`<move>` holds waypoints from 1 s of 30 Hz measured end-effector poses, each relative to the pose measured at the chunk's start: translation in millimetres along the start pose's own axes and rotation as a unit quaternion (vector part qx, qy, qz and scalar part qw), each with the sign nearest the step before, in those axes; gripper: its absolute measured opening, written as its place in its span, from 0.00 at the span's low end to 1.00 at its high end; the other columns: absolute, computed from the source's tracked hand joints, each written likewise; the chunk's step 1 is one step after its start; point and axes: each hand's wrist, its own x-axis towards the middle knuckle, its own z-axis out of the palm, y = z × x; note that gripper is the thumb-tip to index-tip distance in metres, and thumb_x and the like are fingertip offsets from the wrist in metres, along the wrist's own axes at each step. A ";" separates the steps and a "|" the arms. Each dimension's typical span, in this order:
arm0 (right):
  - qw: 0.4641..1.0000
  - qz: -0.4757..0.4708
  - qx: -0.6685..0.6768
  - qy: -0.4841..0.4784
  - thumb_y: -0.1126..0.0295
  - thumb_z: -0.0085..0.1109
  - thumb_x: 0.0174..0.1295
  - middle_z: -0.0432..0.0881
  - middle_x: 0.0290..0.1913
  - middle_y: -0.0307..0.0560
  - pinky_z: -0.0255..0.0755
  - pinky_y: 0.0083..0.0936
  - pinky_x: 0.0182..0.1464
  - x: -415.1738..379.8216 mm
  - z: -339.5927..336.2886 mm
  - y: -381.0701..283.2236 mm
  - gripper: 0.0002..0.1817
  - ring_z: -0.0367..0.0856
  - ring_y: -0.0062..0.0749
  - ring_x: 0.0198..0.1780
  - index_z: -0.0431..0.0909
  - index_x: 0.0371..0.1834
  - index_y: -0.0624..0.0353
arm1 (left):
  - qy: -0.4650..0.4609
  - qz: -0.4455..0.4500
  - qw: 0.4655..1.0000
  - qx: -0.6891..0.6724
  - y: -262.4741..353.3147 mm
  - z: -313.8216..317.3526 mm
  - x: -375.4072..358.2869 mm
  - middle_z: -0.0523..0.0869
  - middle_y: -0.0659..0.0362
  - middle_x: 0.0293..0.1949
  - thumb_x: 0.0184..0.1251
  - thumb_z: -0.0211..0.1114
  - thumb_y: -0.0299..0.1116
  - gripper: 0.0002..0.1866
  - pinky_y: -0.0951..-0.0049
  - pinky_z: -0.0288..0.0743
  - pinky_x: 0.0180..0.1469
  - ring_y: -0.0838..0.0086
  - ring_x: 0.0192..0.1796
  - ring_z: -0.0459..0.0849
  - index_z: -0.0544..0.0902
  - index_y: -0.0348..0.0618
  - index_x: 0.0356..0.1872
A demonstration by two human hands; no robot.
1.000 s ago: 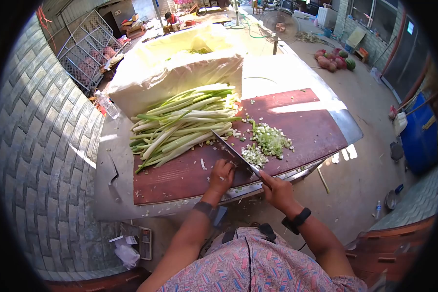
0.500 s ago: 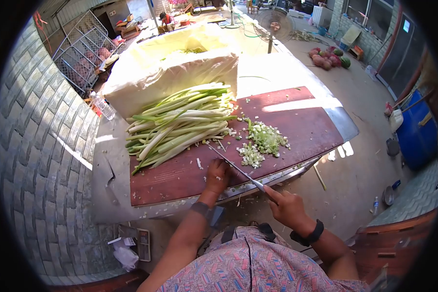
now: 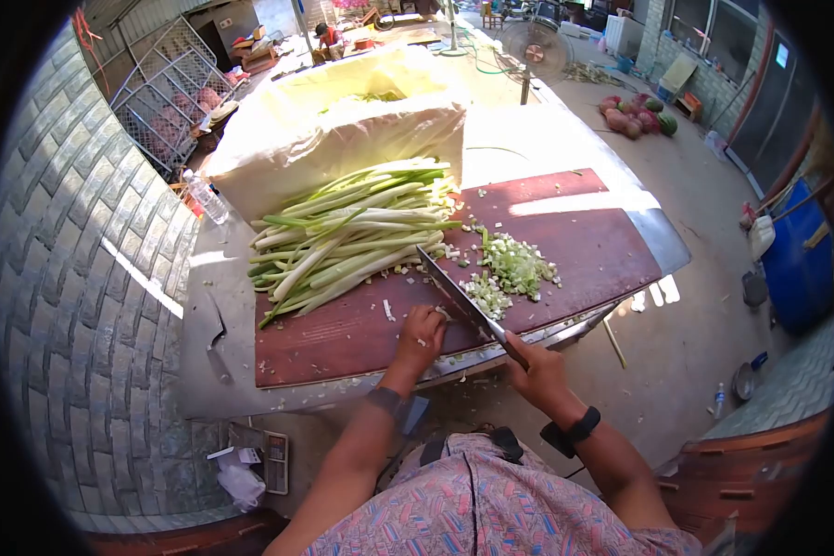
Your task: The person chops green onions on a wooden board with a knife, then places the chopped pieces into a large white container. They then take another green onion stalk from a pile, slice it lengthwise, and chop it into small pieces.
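Note:
My right hand (image 3: 539,378) is wrapped round the handle of a long kitchen knife (image 3: 456,298). Its blade slants up and left over a red-brown cutting board (image 3: 584,241), the tip close to the pile of green onions (image 3: 352,232). Close to the blade's left side, near the board's front edge, my left hand (image 3: 421,335) has its fingers curled closed; anything inside them is hidden. Chopped green onion (image 3: 514,264) lies in a heap right of the blade, with scattered bits around it.
A cloth-lined box (image 3: 343,134) stands behind the onions. On the metal table's left side lie another knife (image 3: 217,338) and a clear plastic bottle (image 3: 206,196). A fan (image 3: 535,54), filled net sacks (image 3: 630,116) and a blue barrel (image 3: 797,255) are further off.
The knife has turned in my right hand, so more of the blade's broad side shows. My left hand stays curled beside it. The whole view has shifted slightly.

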 end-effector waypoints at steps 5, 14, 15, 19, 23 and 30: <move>0.996 -0.002 -0.056 -0.065 0.69 0.65 0.55 0.79 0.26 0.52 0.73 0.43 0.30 -16.2 -43.4 -37.3 0.27 0.80 0.51 0.27 0.76 0.62 0.44 | 0.014 -0.018 1.000 -0.002 -2.0 5.9 -2.7 0.78 0.51 0.36 0.51 0.65 0.23 0.05 0.56 0.74 0.42 0.51 0.41 0.77 0.79 0.41 0.30; 0.990 -0.010 -0.092 -0.101 0.67 0.64 0.57 0.77 0.23 0.52 0.72 0.44 0.28 7.5 -9.8 -36.9 0.27 0.79 0.51 0.25 0.75 0.64 0.41 | 0.019 -0.019 0.999 -0.017 -1.9 4.8 -1.9 0.79 0.49 0.37 0.51 0.65 0.23 0.05 0.55 0.74 0.45 0.50 0.42 0.77 0.81 0.40 0.31; 0.992 -0.019 -0.087 -0.088 0.67 0.64 0.57 0.77 0.23 0.52 0.72 0.44 0.27 12.3 2.4 -30.8 0.27 0.79 0.51 0.25 0.75 0.63 0.41 | 0.011 -0.016 1.000 -0.001 -4.1 6.4 -2.4 0.79 0.49 0.38 0.51 0.66 0.23 0.06 0.55 0.74 0.45 0.50 0.43 0.77 0.81 0.40 0.31; 0.997 -0.036 -0.054 -0.047 0.67 0.64 0.57 0.77 0.23 0.52 0.72 0.44 0.27 23.0 22.8 -24.4 0.27 0.79 0.51 0.24 0.75 0.63 0.41 | 0.003 -0.019 1.000 -0.015 0.6 -1.2 -1.5 0.79 0.49 0.40 0.51 0.66 0.24 0.08 0.55 0.74 0.46 0.49 0.44 0.78 0.81 0.40 0.34; 0.997 -0.039 -0.051 -0.048 0.68 0.64 0.56 0.78 0.24 0.52 0.73 0.43 0.27 21.6 16.9 -21.3 0.28 0.80 0.50 0.25 0.76 0.63 0.41 | 0.068 0.030 0.992 0.105 17.4 -21.5 -2.7 0.80 0.48 0.41 0.52 0.67 0.24 0.08 0.57 0.74 0.46 0.51 0.44 0.78 0.81 0.39 0.34; 0.996 -0.009 -0.084 -0.034 0.70 0.64 0.55 0.78 0.23 0.52 0.73 0.41 0.28 10.9 -6.0 -8.9 0.27 0.80 0.49 0.24 0.77 0.62 0.43 | 0.006 -0.001 1.000 0.019 4.2 -6.8 -4.7 0.80 0.50 0.35 0.50 0.67 0.23 0.08 0.57 0.73 0.43 0.51 0.41 0.78 0.79 0.40 0.33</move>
